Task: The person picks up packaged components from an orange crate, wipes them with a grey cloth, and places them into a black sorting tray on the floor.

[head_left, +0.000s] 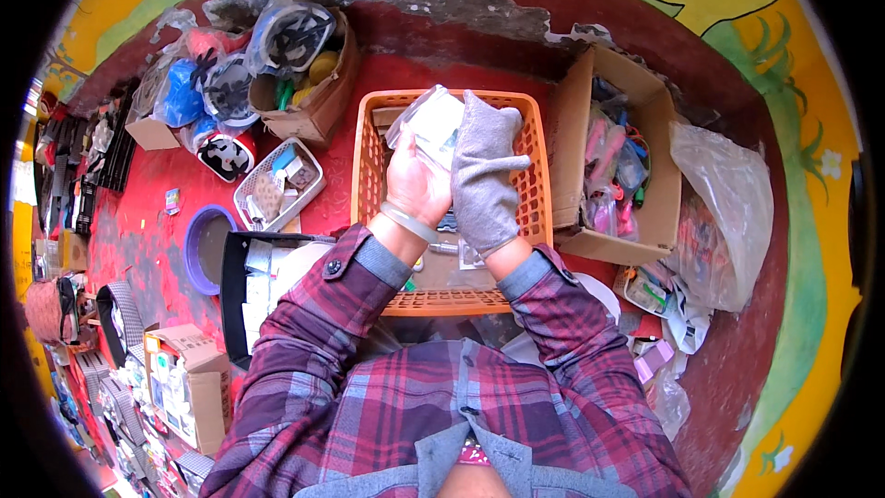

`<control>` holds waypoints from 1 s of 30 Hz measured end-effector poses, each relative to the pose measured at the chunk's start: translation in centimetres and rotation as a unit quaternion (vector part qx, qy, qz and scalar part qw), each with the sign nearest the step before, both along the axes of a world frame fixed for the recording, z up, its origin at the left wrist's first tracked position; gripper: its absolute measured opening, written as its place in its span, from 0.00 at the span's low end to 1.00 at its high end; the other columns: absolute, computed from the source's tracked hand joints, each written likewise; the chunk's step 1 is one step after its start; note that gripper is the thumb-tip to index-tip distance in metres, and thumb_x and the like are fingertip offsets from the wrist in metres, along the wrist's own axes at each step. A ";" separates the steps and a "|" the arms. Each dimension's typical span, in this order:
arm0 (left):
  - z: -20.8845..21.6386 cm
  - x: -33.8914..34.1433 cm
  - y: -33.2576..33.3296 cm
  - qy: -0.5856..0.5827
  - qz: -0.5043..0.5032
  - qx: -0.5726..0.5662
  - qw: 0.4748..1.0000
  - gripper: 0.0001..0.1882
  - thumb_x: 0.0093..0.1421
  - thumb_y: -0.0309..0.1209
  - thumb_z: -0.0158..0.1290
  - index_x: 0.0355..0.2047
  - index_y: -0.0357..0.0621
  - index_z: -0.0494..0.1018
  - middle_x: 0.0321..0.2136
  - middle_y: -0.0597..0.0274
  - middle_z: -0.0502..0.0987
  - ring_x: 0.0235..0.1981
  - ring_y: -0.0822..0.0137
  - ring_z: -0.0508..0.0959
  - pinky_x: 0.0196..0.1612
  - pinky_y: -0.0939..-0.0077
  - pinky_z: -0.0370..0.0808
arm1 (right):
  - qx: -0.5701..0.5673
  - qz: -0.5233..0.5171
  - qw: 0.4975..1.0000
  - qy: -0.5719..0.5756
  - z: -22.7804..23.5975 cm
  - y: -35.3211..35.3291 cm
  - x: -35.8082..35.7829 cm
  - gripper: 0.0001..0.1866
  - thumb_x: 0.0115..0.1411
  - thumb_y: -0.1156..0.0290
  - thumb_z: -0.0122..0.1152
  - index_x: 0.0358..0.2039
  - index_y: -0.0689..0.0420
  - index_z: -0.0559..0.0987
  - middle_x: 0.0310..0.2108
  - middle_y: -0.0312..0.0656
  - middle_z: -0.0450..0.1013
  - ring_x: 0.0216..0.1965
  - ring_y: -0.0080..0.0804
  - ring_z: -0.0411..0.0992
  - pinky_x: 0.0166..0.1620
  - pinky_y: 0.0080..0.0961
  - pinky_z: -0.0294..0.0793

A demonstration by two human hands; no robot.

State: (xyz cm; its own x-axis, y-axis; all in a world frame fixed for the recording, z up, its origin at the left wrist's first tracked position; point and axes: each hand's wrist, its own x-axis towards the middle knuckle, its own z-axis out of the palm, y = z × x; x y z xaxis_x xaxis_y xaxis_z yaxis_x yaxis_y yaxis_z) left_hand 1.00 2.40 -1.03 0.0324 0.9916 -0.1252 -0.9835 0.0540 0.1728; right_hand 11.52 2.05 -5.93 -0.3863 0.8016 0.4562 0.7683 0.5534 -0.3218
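Note:
Above an orange plastic basket (452, 302), my left hand (415, 186) is closed around a white packet (435, 127) that looks wrapped in clear plastic. A pale bangle (409, 222) circles my left wrist. A loose grey fabric glove (487, 166) covers my right hand (489, 198), with its tips folded and sticking out to the side. The glove lies against the packet's right edge. Its cloth hides my right fingers, so their grip does not show. Below my hands, the basket holds cardboard and small packaged items, partly hidden by my arms.
Right of the basket stands an open cardboard box (572, 143) of colourful goods, beside a clear plastic bag (724, 212). To the left are a small white basket (313, 194), a purple-rimmed basin (195, 238), a black bin (232, 300) and another filled box (318, 115). A painted wall curves behind.

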 end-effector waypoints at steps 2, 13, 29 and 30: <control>0.3 -0.3 -0.1 -0.012 0.014 -0.002 1.000 0.29 0.68 0.48 0.26 0.59 0.41 0.58 0.57 0.54 0.65 0.59 0.55 0.63 0.64 0.57 0.54 | 0.031 0.025 0.999 0.022 -0.3 -0.8 -0.4 0.19 0.55 0.76 0.52 0.47 0.69 0.69 0.41 0.55 0.69 0.40 0.47 0.70 0.45 0.37 0.69; -0.3 -4.3 2.0 -0.004 0.071 0.032 0.997 0.28 0.68 0.45 0.28 0.58 0.39 0.59 0.56 0.53 0.66 0.56 0.53 0.67 0.62 0.54 0.58 | 0.110 0.050 0.957 -0.262 2.4 -5.4 -1.6 0.39 0.48 0.67 0.58 0.54 0.79 0.56 0.35 0.67 0.68 0.16 0.41 0.69 0.19 0.31 0.67; 1.4 -3.5 0.5 0.287 -0.173 0.021 0.942 0.23 0.66 0.41 0.39 0.52 0.37 0.65 0.46 0.53 0.74 0.47 0.59 0.74 0.52 0.65 0.69 | 0.107 -0.053 0.970 -0.210 5.1 5.9 8.3 0.19 0.51 0.74 0.50 0.46 0.59 0.68 0.39 0.37 0.66 0.41 0.34 0.69 0.45 0.28 0.69; 1.3 -3.0 0.3 0.350 -0.149 0.006 0.925 0.22 0.66 0.40 0.38 0.50 0.36 0.68 0.44 0.53 0.75 0.45 0.62 0.75 0.51 0.68 0.70 | 0.055 -0.004 0.995 -0.081 4.9 5.8 8.6 0.19 0.51 0.75 0.51 0.46 0.59 0.68 0.39 0.37 0.66 0.41 0.33 0.69 0.44 0.26 0.69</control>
